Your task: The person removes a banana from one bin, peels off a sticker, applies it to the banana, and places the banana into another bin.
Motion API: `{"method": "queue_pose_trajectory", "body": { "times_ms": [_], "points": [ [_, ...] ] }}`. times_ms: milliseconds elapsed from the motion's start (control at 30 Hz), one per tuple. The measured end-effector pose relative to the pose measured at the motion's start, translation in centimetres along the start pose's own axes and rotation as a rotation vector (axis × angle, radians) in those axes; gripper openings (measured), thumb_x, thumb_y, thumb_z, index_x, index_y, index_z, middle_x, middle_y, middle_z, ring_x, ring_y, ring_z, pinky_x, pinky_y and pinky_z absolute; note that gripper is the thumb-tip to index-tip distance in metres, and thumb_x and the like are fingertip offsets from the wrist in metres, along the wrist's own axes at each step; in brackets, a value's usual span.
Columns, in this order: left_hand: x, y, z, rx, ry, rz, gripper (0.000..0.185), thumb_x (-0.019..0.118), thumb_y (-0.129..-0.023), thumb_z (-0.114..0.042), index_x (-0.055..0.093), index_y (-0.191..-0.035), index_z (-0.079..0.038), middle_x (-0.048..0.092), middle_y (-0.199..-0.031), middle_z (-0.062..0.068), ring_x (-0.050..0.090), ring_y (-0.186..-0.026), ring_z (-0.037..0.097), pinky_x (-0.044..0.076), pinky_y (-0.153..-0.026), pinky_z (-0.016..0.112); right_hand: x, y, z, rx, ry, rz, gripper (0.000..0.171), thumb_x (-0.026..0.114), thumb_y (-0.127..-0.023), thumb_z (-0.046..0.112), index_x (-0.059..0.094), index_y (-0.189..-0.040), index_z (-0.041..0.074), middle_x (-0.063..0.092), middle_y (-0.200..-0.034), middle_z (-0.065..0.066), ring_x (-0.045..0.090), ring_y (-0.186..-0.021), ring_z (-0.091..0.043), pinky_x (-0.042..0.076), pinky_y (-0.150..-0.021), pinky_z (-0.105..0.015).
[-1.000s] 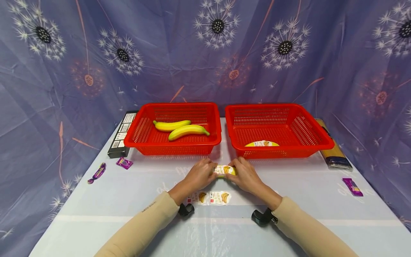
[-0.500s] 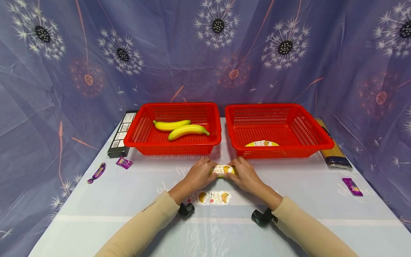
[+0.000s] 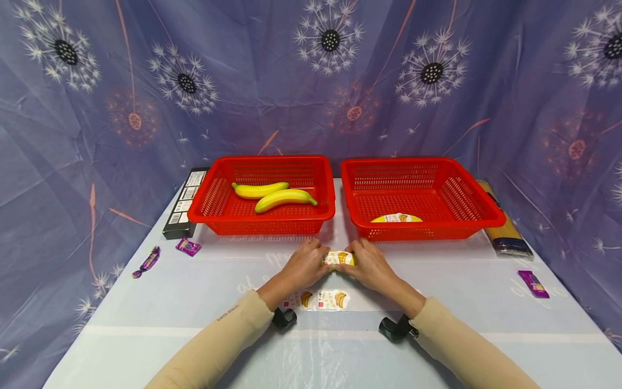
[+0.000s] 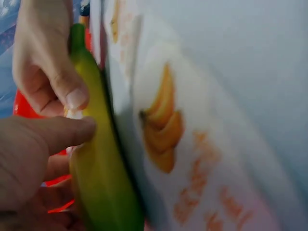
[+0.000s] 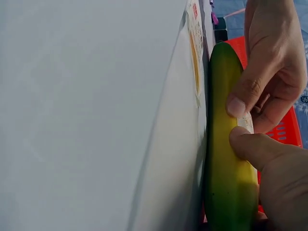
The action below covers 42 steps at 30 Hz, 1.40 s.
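Both hands, left [image 3: 302, 265] and right [image 3: 370, 266], pinch a yellow-green banana [image 3: 339, 258] bearing a white label; one labelled banana [image 3: 396, 218] lies in the right red basket [image 3: 486, 213], two bare bananas [image 3: 274, 195] remain.

Two arms reach into view from the near edge, each covered in a plain beige long sleeve that ends at the wrist. The left sleeve [image 3: 214, 337] carries a small line of dark lettering near its cuff, too small to read. The right sleeve [image 3: 466, 348] shows no marking. Under each wrist sits a small black camera mount: one at the left wrist [image 3: 284, 317], one at the right wrist [image 3: 397, 328]. Both hands are bare, without gloves.
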State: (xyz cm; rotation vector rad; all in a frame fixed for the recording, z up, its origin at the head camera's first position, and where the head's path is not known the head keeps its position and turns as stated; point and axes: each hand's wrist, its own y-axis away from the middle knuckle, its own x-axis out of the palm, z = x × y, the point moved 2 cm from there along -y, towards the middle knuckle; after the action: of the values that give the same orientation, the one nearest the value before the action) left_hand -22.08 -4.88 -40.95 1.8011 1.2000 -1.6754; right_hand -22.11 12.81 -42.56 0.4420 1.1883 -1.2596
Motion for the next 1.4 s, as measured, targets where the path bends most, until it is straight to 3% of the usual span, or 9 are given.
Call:
{"method": "queue_pose_trajectory", "body": {
  "times_ms": [200,533,667,800,967,1233,1400],
  "points": [
    [-0.29,0.16,0.51,-0.086,0.129,0.058,0.041,0.072,-0.082,-0.023,0.065,-0.116,-0.002,0.064,-0.104,0.012,0.057,-0.102,0.027,0.045,-0.094,0.039,0.03,0.05,0.00,-0.016,0.010,0.000,0.041,0.079,-0.073,0.037,0.060,-0.096,0.008,0.055,-0.084,-0.005,0.049,-0.075,-0.016,0.040,-0.068,-0.033],
    [-0.36,0.25,0.51,-0.093,0.125,0.053,0.041,0.073,-0.081,-0.022,0.064,-0.117,-0.005,0.063,-0.110,0.013,0.057,-0.108,0.029,0.044,-0.097,0.041,-0.56,0.57,-0.30,-0.055,-0.033,0.043,0.033,0.076,-0.077,0.029,0.063,-0.102,0.010,0.054,-0.090,-0.002,0.046,-0.080,-0.013,0.039,-0.070,-0.030],
    [-0.10,0.02,0.33,-0.073,0.051,0.058,0.044,0.073,-0.080,-0.032,0.065,-0.117,-0.007,0.064,-0.108,0.010,0.056,-0.106,0.027,0.043,-0.099,0.039,-0.47,0.55,-0.37,-0.060,-0.031,0.046,0.032,0.076,-0.078,0.028,0.062,-0.101,0.010,0.054,-0.089,-0.002,0.047,-0.080,-0.013,0.039,-0.070,-0.030],
    [0.24,-0.10,0.23,-0.034,-0.018,0.006,0.040,0.074,-0.079,-0.036,0.069,-0.109,-0.009,0.063,-0.094,0.004,0.054,-0.092,0.021,0.046,-0.084,0.032,-0.37,0.45,-0.33,-0.042,-0.037,0.046,0.034,0.077,-0.077,0.030,0.063,-0.101,0.010,0.055,-0.091,-0.002,0.048,-0.080,-0.013,0.039,-0.070,-0.030],
    [0.24,0.06,0.22,-0.003,-0.007,-0.022,0.040,0.074,-0.080,-0.034,0.069,-0.108,-0.007,0.062,-0.091,0.005,0.053,-0.088,0.021,0.045,-0.082,0.031,-0.23,0.22,-0.17,-0.020,-0.027,0.038,0.037,0.080,-0.073,0.033,0.063,-0.097,0.009,0.055,-0.089,-0.003,0.048,-0.079,-0.014,0.039,-0.069,-0.030],
    [-0.44,0.36,0.67,-0.078,0.115,0.037,0.039,0.071,-0.082,-0.022,0.065,-0.115,-0.001,0.066,-0.110,0.015,0.059,-0.105,0.029,0.048,-0.092,0.041,-0.14,0.03,-0.13,-0.026,-0.040,0.022,0.033,0.079,-0.073,0.031,0.063,-0.094,0.010,0.055,-0.086,-0.002,0.047,-0.076,-0.013,0.038,-0.068,-0.030],
    [-0.54,0.56,0.71,-0.070,0.126,0.022,0.038,0.071,-0.083,-0.021,0.065,-0.115,-0.001,0.066,-0.108,0.015,0.060,-0.104,0.029,0.049,-0.091,0.041,-0.11,0.21,-0.20,-0.030,-0.043,0.034,0.036,0.078,-0.075,0.030,0.064,-0.101,0.010,0.055,-0.088,-0.003,0.048,-0.078,-0.014,0.039,-0.069,-0.030]
  ]
}}
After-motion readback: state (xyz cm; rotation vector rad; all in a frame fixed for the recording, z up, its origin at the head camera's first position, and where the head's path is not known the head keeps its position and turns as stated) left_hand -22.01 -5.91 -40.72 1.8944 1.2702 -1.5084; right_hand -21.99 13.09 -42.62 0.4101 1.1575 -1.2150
